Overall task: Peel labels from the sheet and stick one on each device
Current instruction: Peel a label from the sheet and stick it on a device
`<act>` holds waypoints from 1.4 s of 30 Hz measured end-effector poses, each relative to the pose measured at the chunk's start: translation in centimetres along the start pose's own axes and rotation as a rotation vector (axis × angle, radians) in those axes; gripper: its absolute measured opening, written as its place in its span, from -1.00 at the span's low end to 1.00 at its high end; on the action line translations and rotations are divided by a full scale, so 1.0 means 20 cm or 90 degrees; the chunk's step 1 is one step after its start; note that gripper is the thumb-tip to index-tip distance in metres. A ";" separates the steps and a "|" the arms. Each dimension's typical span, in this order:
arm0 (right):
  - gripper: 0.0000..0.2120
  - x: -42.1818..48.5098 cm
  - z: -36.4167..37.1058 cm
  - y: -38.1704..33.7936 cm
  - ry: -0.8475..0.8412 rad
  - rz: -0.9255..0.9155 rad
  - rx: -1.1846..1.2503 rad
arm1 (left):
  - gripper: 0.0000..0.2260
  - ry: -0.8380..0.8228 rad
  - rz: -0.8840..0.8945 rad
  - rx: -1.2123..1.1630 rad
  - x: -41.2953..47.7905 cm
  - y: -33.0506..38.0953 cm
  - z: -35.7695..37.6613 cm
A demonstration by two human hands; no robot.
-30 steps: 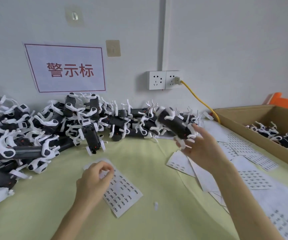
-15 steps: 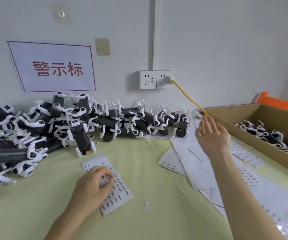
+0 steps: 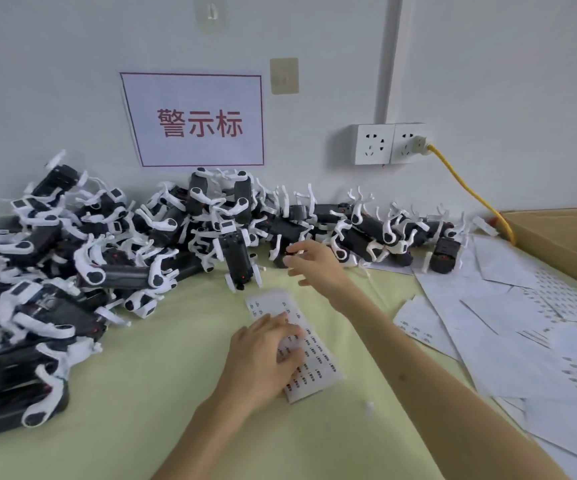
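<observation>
Two hands: both in view over the pale green bench (image 3: 141, 393); forearms bare
Left hand (image 3: 262, 355): lies palm down on the label sheet (image 3: 311, 362); fingers curled onto the paper, fingertips pressing on the printed rows; whether a label is pinched between them cannot be told
Right hand (image 3: 314, 268): stretched forward across the bench to the foot of the device pile (image 3: 107, 244); grip loose, fingers spread and lightly bent, holding nothing; fingertips at a dark device (image 3: 288, 233) in the pile's front edge, contact too blurred to judge
Label sheet: small white strip flat on the bench, just in front of the pile, between the two forearms; rows of small dark labels, upper part mostly bare
Devices: many black bodies with white clip-like arms, heaped along the wall from the left edge to the middle; one device (image 3: 236, 258) stands out from the front of the heap, just behind the sheet
Spent sheets (image 3: 508, 306): white papers spread overlapping on the right of the bench
Cardboard box (image 3: 557, 233): at the right edge, a few devices inside
Wall: red-bordered sign (image 3: 197, 119) above the pile; double socket (image 3: 389, 143) with a yellow cable (image 3: 467, 192) running down toward the box
</observation>
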State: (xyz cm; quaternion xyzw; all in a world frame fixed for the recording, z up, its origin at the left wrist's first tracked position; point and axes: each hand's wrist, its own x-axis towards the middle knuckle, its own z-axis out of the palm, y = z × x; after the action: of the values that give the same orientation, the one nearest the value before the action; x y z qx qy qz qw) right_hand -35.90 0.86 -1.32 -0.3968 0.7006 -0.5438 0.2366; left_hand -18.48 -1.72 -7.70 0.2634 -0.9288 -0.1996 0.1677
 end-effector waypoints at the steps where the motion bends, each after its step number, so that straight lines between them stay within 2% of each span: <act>1: -0.68 0.03 0.06 -0.02 -0.006 -0.021 -0.032 | -0.69 -0.011 -0.001 0.014 0.00 0.00 0.00; 4: -0.52 0.15 0.23 -0.08 0.004 -0.072 -0.050 | -0.66 -0.021 0.009 0.041 0.00 0.00 0.01; 7: -0.39 0.28 0.37 -0.15 -0.017 -0.060 -0.036 | -0.70 -0.018 0.005 0.022 -0.01 0.01 0.00; 10: -0.56 0.36 0.44 -0.15 0.015 -0.056 -0.095 | -0.73 -0.011 0.004 0.009 -0.01 0.00 -0.01; 14: -0.77 0.34 0.42 -0.14 0.052 -0.072 -0.082 | -0.68 0.029 -0.026 -0.027 0.00 -0.03 -0.04; 18: -0.71 0.16 0.36 -0.10 0.061 -0.185 -0.266 | -0.64 0.140 -0.083 -0.183 0.00 -0.04 -0.07; 20: -0.72 0.05 0.33 -0.06 0.069 -0.237 -0.294 | -0.62 0.197 -0.129 -0.225 0.01 -0.06 -0.07; 23: -0.73 -0.10 0.31 -0.03 0.077 -0.235 -0.203 | -0.59 0.258 -0.186 -0.338 0.03 -0.06 -0.09; 27: -0.71 -0.26 0.34 -0.04 0.148 -0.236 -0.070 | -0.48 0.316 -0.105 -0.444 0.02 -0.05 -0.10; 30: -0.66 -0.36 0.36 -0.06 0.123 -0.250 0.018 | -0.42 0.379 -0.061 -0.528 0.01 -0.02 -0.11; 32: -0.68 -0.41 0.34 -0.07 0.084 -0.297 0.012 | -0.26 0.416 -0.087 -0.616 0.02 -0.01 -0.15; 34: -0.68 -0.45 0.31 -0.08 0.049 -0.343 -0.030 | -0.16 0.415 -0.112 -0.700 0.03 -0.03 -0.18; 37: -0.63 -0.46 0.26 -0.08 0.068 -0.379 -0.109 | -0.36 0.327 -0.117 -0.864 0.04 -0.05 -0.20; 39: -0.64 -0.45 0.23 -0.09 0.049 -0.377 -0.073 | -0.45 0.263 -0.119 -0.955 0.04 -0.04 -0.18; 42: -0.65 -0.43 0.18 -0.07 0.036 -0.363 -0.019 | -0.56 0.232 -0.149 -1.058 0.02 -0.04 -0.19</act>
State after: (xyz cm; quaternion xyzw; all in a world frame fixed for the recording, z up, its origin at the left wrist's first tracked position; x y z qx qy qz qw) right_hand -27.73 5.70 -1.89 -0.5658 0.5753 -0.5887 0.0484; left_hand -16.97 -3.64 -4.69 0.1769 -0.4063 -0.7860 0.4310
